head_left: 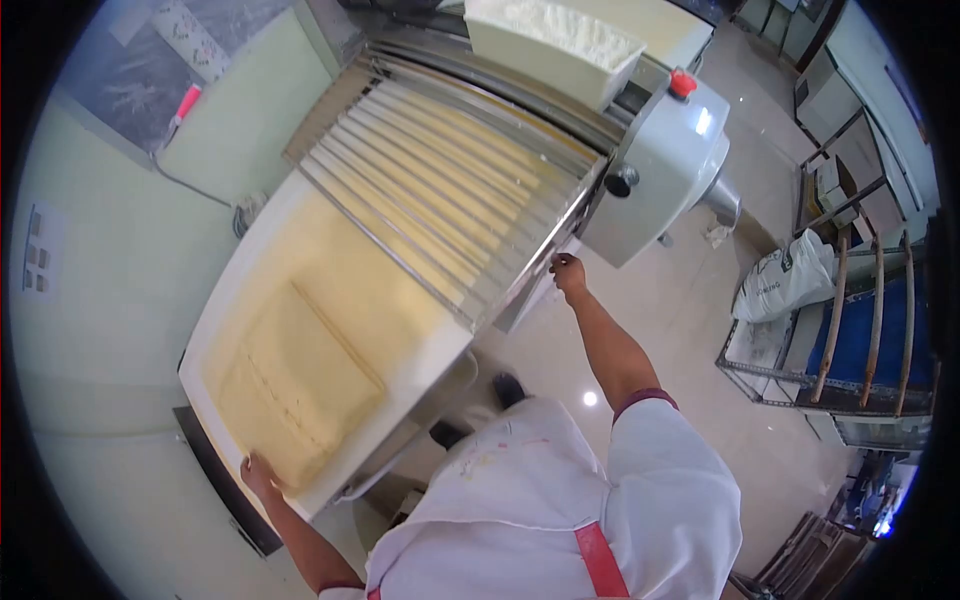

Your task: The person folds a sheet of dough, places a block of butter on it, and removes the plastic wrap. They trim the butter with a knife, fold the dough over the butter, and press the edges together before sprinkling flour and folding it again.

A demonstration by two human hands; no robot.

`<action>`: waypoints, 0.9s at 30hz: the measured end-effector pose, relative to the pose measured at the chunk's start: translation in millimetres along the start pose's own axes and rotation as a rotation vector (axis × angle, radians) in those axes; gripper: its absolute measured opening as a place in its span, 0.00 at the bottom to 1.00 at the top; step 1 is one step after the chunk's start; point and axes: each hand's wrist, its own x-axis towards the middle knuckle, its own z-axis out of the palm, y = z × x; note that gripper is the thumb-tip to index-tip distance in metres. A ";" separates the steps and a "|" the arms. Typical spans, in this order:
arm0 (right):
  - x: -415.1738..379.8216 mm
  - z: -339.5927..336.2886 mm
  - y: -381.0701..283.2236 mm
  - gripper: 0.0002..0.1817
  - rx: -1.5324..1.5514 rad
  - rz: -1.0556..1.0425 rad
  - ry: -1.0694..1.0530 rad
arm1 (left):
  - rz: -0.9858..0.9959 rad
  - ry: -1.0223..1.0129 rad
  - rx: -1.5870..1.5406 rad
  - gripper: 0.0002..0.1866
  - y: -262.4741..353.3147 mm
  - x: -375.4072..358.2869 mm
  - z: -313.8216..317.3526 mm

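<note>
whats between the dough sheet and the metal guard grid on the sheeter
In the head view, only bare, flour-dusted conveyor belt lies between the dough sheet and the guard grid.

The dough sheet [300, 385] looks soft and matt, pale yellow, with faint creases, lying toward the near end of a smooth, cream-coloured cloth-like belt [330, 250]. Above the belt's far end the guard grille [450, 190] is bare, shiny metal rods. The machine housing [665, 165] is smooth painted metal with a slight gloss, topped by a glossy red plastic button [683, 82]. The flour [570, 28] in the tray is powdery and matt. The floor [700, 330] is polished and reflective.
</note>
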 end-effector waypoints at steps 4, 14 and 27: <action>-5.6 -22.7 -16.8 0.33 -0.868 -0.272 -0.305 | -0.125 -0.157 -0.183 0.14 -27.1 -8.2 -30.6; -68.8 -168.7 -442.8 0.14 -0.603 -0.920 -0.049 | 0.158 -0.073 -0.361 0.25 -45.0 -77.5 -11.4; 147.5 -229.3 -431.5 0.17 -0.474 -0.710 0.017 | 0.219 -0.008 -0.671 0.32 -31.8 -128.6 0.8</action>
